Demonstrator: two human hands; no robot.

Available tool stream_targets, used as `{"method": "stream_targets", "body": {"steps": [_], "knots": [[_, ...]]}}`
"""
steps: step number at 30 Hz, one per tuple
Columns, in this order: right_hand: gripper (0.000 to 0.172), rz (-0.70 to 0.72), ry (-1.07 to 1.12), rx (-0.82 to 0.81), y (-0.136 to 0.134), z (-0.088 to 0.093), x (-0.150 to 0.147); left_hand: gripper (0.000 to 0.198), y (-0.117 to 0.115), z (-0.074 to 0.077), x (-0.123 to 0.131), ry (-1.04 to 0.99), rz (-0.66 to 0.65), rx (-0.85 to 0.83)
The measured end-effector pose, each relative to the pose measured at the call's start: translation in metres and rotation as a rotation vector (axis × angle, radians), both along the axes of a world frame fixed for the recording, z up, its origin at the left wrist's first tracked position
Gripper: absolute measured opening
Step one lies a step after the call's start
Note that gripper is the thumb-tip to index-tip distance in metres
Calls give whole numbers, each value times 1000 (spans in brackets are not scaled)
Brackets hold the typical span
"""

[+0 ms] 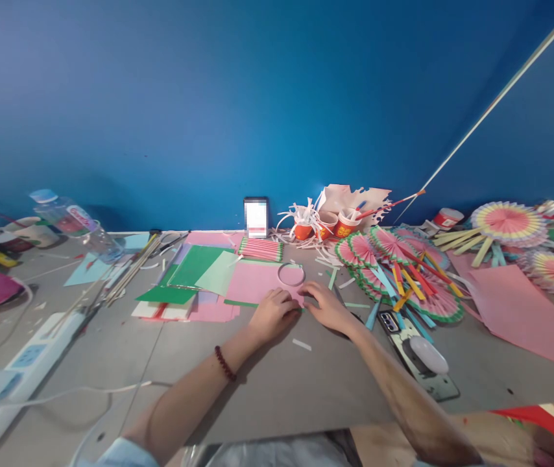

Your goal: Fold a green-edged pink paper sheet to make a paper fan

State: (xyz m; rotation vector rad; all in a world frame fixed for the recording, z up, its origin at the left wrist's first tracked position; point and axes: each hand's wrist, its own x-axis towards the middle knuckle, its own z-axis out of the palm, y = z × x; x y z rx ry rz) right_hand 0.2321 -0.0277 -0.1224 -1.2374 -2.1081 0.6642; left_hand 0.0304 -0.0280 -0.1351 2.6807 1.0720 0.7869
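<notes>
My left hand [273, 312] and my right hand [326, 306] meet at the near edge of a pink paper sheet [256, 280] on the grey table [277, 383]. Both hands have their fingers curled and pinch the paper's edge between them. A thin tape ring [291, 274] lies on the pink sheet just beyond my fingers. Green sheets [198, 266] overlap the pink one on its left. A bead bracelet [225, 363] sits on my left wrist.
Folded paper fans [403, 272] with coloured sticks pile up on the right, beside a large pink sheet [515, 311]. Orange paper cups [328, 225] and a phone [256, 217] stand by the blue wall. A power strip [28, 357], bottle [70, 220] and glue gun [420, 357] lie nearby.
</notes>
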Motion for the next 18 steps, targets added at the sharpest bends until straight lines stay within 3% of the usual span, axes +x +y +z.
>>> {"method": "stream_targets", "body": {"steps": [7,18], "knots": [[26,7,-22,-5,-1,3,-1,9,3,-8,0,-27,-12,29],[27,39,-30,-22,-1,3,1,12,3,-6,-1,-3,-4,-1]]}}
